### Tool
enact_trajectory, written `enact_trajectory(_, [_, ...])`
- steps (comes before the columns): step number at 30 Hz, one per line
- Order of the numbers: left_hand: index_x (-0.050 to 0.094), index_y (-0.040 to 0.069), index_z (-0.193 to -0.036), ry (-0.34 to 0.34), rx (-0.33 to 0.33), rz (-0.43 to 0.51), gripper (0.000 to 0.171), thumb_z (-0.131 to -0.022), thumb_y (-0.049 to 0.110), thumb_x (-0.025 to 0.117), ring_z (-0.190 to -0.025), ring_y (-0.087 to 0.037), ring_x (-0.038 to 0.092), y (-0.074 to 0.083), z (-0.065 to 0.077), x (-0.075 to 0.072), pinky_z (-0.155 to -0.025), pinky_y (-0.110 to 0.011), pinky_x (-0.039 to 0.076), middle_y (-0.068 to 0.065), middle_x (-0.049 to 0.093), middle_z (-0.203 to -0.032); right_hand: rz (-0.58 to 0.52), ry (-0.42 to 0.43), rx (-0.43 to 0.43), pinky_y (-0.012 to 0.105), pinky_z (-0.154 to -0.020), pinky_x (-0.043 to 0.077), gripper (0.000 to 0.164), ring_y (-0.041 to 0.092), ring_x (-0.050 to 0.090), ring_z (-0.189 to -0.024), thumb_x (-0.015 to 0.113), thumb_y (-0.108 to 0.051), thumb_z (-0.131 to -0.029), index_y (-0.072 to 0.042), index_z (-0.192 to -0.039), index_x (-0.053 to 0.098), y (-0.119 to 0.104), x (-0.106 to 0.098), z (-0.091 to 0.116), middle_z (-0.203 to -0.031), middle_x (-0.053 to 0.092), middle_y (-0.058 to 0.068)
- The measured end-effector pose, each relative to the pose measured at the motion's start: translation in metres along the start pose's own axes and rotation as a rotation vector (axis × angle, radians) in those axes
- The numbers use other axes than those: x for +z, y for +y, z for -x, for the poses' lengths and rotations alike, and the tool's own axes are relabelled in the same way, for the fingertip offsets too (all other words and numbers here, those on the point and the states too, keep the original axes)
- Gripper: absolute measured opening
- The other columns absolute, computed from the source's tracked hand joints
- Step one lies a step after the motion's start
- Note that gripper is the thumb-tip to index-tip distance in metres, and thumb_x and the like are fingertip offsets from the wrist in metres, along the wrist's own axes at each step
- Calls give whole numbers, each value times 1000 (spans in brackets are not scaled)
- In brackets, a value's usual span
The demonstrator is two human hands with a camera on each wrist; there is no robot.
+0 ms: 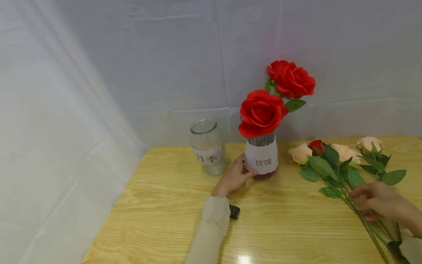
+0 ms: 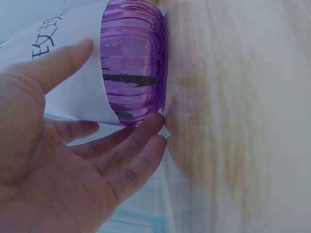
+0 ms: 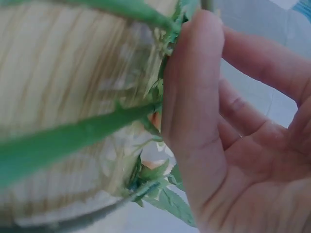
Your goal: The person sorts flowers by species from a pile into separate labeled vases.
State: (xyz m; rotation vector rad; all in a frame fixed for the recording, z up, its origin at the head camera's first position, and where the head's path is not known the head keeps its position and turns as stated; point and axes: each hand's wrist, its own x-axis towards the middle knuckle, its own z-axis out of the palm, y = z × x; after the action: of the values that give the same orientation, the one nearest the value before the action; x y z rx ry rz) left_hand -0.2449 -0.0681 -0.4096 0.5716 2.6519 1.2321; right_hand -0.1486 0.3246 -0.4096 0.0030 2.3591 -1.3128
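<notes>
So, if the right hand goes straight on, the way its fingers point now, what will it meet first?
The right hand would most likely meet the green flower stems, which run right by it in the head view. Depth is unclear there, so I cannot say whether it already touches them.

Two red roses [image 1: 263,113] in labelled vase [image 1: 262,154]

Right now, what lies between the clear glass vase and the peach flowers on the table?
In the head view, a vase holding red flowers stands between them; the left hand touches this vase's lower part.
</notes>
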Motion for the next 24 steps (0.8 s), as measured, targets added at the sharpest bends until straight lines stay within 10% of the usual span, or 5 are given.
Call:
enact_trajectory(17, [26, -3, -157, 0, 14, 10, 76, -100, 29, 67, -116, -27, 57, 1, 0, 0, -103, -42, 46, -19, 51, -142, -354, 111, -40, 42, -76, 60, 20, 14, 66, -84, 51, -5, -105, -3, -125, 48, 4, -10, -1, -100, 61, -5])
enact_trajectory(24, [26, -3, -157, 0, 14, 13, 76, -100, 28, 67, -114, -27, 58, 1, 0, 0, -102, -41, 46, -19, 52, -141, -717, 171, -137, 36, -74, 61, 22, 13, 65, -84, 54, -3, -105, -22, -116, 50, -4, -3, -3, -95, 62, -7])
